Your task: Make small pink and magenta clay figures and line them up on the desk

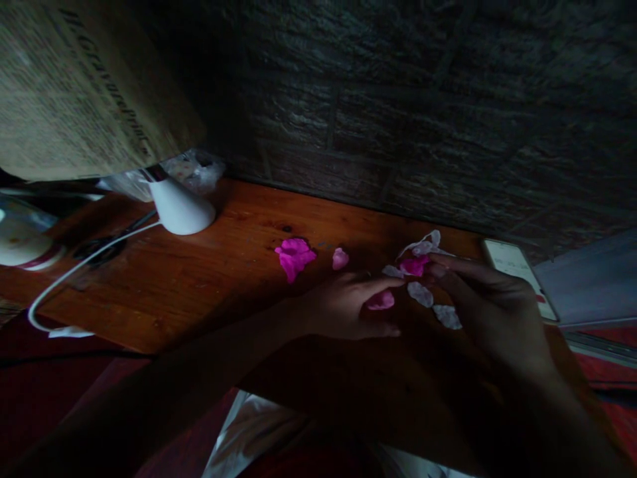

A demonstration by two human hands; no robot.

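Observation:
My right hand pinches a small magenta petal-like piece between thumb and fingertips, just above the wooden table. My left hand lies low over the table with its index finger and thumb apart. Between them shows a pink petal-like piece. The left index fingertip comes close to the magenta piece; whether they touch is unclear. Whitish petal-like pieces lie around the right hand, one of them below its fingertips. Left of the hands are a small pale pink piece and a larger crumpled magenta piece.
A lamp with a white base and printed shade stands at the left. Its white cable hangs over the table edge. A phone lies at the right. A dark brick-patterned wall rises behind the table.

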